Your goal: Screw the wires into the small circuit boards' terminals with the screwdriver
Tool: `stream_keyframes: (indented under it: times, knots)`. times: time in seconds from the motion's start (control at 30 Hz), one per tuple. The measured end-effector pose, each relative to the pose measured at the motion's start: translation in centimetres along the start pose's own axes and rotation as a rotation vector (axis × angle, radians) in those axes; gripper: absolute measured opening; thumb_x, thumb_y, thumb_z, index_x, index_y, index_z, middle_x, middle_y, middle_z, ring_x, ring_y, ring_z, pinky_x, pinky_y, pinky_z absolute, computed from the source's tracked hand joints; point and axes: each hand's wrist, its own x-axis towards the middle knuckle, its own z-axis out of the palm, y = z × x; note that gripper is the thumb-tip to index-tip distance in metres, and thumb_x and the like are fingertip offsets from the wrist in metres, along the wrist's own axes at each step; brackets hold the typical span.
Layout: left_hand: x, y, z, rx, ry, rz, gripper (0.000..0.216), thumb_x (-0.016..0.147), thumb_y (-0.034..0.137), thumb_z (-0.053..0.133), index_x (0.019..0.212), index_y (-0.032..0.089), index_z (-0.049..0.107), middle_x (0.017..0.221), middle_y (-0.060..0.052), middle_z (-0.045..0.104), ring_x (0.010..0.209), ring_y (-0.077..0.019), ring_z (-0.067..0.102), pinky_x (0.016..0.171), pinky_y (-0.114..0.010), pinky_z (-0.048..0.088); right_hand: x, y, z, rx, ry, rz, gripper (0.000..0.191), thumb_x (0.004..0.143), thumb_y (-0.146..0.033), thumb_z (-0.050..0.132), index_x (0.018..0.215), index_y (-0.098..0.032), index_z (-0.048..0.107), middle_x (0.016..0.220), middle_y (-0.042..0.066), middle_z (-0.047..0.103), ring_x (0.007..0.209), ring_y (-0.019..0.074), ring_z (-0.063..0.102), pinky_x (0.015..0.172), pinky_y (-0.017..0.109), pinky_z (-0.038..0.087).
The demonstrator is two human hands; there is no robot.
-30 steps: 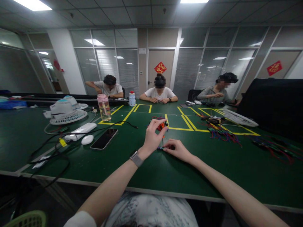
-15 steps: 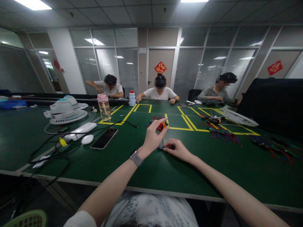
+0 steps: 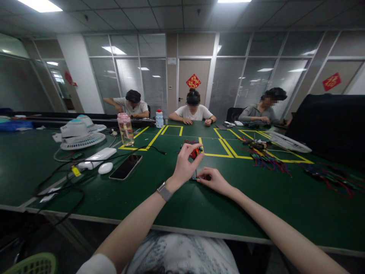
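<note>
Orange-handled and upright, the screwdriver (image 3: 195, 153) could slip off the small circuit board (image 3: 194, 178) on the near surface (image 3: 159, 167) if my left hand (image 3: 184, 161), fingers curled round the handle, tilts, or my right hand (image 3: 214, 179), pinching the board's right end, loosens.

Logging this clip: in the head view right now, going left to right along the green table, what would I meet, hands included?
Blue plastic, nearer white fan, phone, blue-patterned bottle with a red top, left hand, right hand, clump of wired circuit boards, tangle of wires at far right.
</note>
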Motion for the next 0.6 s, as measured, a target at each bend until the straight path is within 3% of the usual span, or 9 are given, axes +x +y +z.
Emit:
stream_keyframes:
  times: [0.17, 0.27, 0.43, 0.6]
  knots:
    - [-0.2, -0.6, 0.4, -0.143, -0.041, -0.026, 0.035, 0.097, 0.024, 0.038, 0.129, 0.023, 0.051, 0.120, -0.009, 0.058, 0.101, -0.0161, 0.060, 0.086, -0.029, 0.051, 0.0, -0.2, -0.1, -0.006, -0.004, -0.004, 0.015, 0.080, -0.027, 0.065, 0.086, -0.016, 0.074, 0.074, 0.003, 0.060, 0.065, 0.0140, 0.055, 0.061, 0.025, 0.044]
    - [-0.2, -1.0, 0.6, -0.163, -0.011, -0.036, 0.037, 0.095, 0.024, 0.042, 0.131, 0.022, 0.050, 0.116, -0.009, 0.061, 0.095, -0.0158, 0.063, 0.082, -0.029, 0.052, 0.0, -0.3, -0.1, -0.006, -0.004, -0.005, 0.014, 0.080, -0.027, 0.066, 0.085, -0.016, 0.074, 0.074, 0.003, 0.060, 0.066, 0.0140, 0.055, 0.061, 0.025, 0.044]
    - [-0.1, -0.4, 0.3, -0.019, 0.030, 0.030, 0.029, 0.088, 0.025, 0.057, 0.117, 0.022, 0.061, 0.098, -0.005, 0.062, 0.089, -0.0154, 0.060, 0.082, -0.029, 0.050, 0.0, -0.3, -0.1, 0.001, -0.001, -0.006, 0.014, 0.080, -0.027, 0.066, 0.084, -0.016, 0.073, 0.075, 0.003, 0.060, 0.064, 0.0133, 0.055, 0.061, 0.025, 0.044]
    - [-0.1, -0.1, 0.1, -0.041, 0.019, 0.023, 0.032, 0.094, 0.021, 0.043, 0.124, 0.020, 0.057, 0.111, -0.008, 0.057, 0.101, -0.0158, 0.057, 0.085, -0.027, 0.048, 0.0, -0.1, 0.0, -0.010, 0.001, -0.007, 0.014, 0.080, -0.027, 0.066, 0.085, -0.016, 0.073, 0.074, 0.003, 0.060, 0.064, 0.0132, 0.055, 0.060, 0.025, 0.043]
